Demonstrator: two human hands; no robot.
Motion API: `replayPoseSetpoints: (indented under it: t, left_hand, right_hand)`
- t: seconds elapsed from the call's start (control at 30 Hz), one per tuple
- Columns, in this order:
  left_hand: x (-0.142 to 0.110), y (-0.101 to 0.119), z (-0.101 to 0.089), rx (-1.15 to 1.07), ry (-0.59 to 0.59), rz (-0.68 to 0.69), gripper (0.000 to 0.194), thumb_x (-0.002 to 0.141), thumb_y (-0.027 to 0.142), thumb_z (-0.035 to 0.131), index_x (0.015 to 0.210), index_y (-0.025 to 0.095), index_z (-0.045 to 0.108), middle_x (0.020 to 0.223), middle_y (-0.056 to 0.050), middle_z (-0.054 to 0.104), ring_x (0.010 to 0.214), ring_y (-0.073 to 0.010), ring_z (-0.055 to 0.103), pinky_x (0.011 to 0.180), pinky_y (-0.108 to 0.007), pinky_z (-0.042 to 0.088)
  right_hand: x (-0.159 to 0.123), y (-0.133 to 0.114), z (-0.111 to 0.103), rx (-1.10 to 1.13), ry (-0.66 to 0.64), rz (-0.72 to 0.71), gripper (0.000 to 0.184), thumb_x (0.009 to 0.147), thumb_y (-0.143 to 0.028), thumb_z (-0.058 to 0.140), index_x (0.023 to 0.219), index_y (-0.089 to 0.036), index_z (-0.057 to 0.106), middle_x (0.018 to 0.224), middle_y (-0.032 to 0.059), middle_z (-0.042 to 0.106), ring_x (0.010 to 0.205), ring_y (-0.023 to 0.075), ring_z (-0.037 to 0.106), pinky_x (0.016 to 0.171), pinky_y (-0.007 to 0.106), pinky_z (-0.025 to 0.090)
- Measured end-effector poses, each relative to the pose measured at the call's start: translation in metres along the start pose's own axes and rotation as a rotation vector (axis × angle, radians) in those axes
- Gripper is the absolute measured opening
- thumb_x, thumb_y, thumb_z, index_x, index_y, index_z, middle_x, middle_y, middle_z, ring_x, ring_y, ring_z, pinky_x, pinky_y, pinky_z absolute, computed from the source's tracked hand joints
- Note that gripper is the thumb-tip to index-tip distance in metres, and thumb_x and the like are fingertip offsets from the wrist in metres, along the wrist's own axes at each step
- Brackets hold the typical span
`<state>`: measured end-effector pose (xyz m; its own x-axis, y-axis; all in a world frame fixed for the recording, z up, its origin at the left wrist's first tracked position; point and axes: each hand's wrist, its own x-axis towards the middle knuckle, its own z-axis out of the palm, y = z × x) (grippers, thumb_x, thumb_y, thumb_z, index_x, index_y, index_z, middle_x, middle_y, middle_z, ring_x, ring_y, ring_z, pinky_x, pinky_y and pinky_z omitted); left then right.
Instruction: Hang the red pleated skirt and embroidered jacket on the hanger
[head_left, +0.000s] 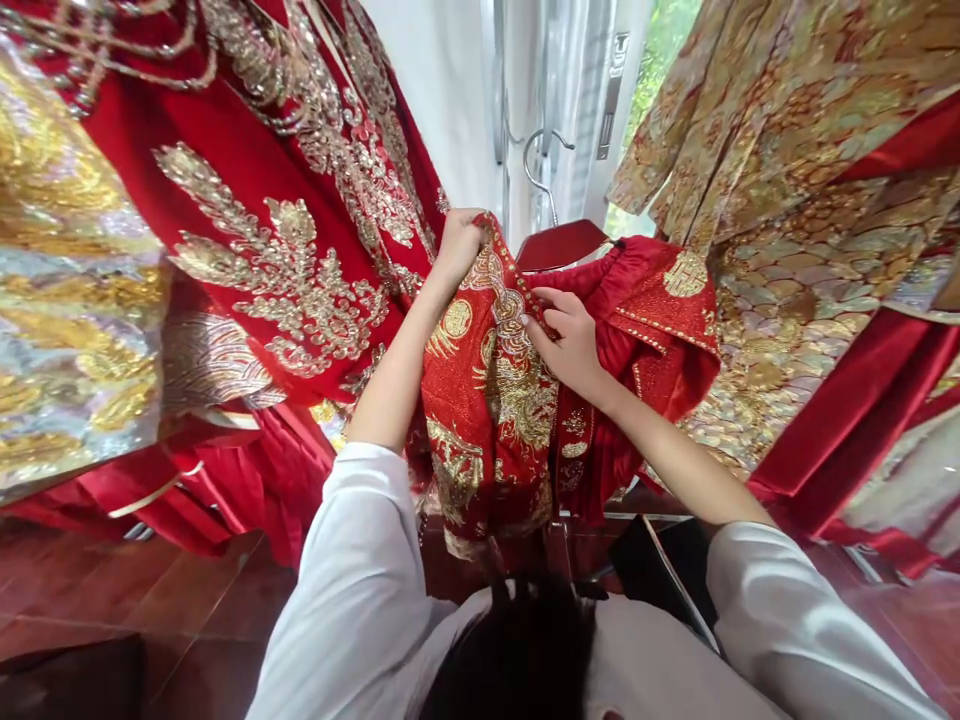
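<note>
A red jacket [457,400] with gold and silver embroidery hangs in front of me, its beaded edge lifted at the upper left. My left hand [459,245] is closed on that upper edge, with the fingertips partly hidden. Against the embroidered trim on the jacket's front rests my right hand [566,335], index finger and thumb stretched out and apart, the other fingers bent. A dark red hanger [562,243] with a metal hook shows just behind the jacket. To the right of my right hand, a red embroidered panel [667,320] with a gold round motif spreads out over pleated red cloth.
A red gown [247,215] with silver and gold beadwork hangs close on the left, beside a shiny gold-and-white garment [67,300]. Gold patterned robes [795,200] hang on the right. Behind stands a pale door frame [600,100]. Dark red tiles [202,620] cover the floor.
</note>
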<state>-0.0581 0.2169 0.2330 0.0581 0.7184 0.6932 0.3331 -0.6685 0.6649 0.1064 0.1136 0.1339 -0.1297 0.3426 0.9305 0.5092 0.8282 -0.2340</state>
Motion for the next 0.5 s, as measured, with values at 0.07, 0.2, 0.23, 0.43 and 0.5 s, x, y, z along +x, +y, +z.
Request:
replayPoseSetpoints:
  t: [0.07, 0.2, 0.23, 0.43, 0.5]
  left_hand:
    - [0.002, 0.0, 0.008, 0.028, -0.023, 0.034, 0.034, 0.075, 0.002, 0.051, 0.046, 0.016, 0.041, 0.051, 0.002, 0.039, 0.054, -0.0121, 0.045, 0.058, -0.024, 0.037]
    - [-0.017, -0.007, 0.016, 0.138, 0.017, 0.102, 0.027, 0.074, 0.005, 0.054, 0.055, 0.019, 0.042, 0.057, 0.001, 0.045, 0.067, -0.0158, 0.053, 0.07, -0.027, 0.045]
    - [-0.023, -0.007, 0.015, 0.185, 0.02, 0.098, 0.024, 0.074, 0.007, 0.057, 0.058, 0.019, 0.043, 0.058, 0.0, 0.046, 0.072, -0.0172, 0.055, 0.073, -0.028, 0.046]
    - [-0.043, 0.007, -0.003, 0.525, -0.257, -0.147, 0.028, 0.071, 0.013, 0.065, 0.053, 0.016, 0.044, 0.052, -0.002, 0.042, 0.082, -0.027, 0.058, 0.083, -0.041, 0.045]
    - [-0.045, 0.015, -0.006, 0.416, -0.378, -0.19, 0.028, 0.08, 0.021, 0.06, 0.055, 0.014, 0.048, 0.051, -0.002, 0.043, 0.08, -0.0254, 0.059, 0.08, -0.041, 0.046]
  right_hand:
    - [0.002, 0.003, 0.0, -0.018, -0.013, 0.016, 0.031, 0.086, -0.028, 0.053, 0.057, -0.018, 0.048, 0.109, 0.0068, 0.064, 0.099, 0.0205, 0.057, 0.09, 0.042, 0.046]
    - [0.002, 0.009, 0.01, -0.011, -0.061, 0.051, 0.031, 0.083, -0.028, 0.056, 0.057, -0.018, 0.045, 0.103, 0.0074, 0.065, 0.094, 0.0205, 0.058, 0.088, 0.04, 0.046]
    - [0.001, 0.01, 0.015, -0.004, -0.065, 0.062, 0.031, 0.084, -0.027, 0.055, 0.056, -0.018, 0.043, 0.1, 0.0077, 0.064, 0.091, 0.0196, 0.058, 0.085, 0.039, 0.047]
    - [-0.003, 0.011, 0.03, -0.015, -0.063, 0.109, 0.034, 0.089, -0.025, 0.05, 0.059, -0.018, 0.034, 0.075, 0.0048, 0.055, 0.069, 0.0135, 0.051, 0.07, 0.029, 0.044]
    - [-0.004, 0.01, 0.032, -0.004, -0.057, 0.083, 0.035, 0.09, -0.026, 0.049, 0.06, -0.018, 0.033, 0.077, 0.0054, 0.055, 0.069, 0.0134, 0.05, 0.069, 0.029, 0.042]
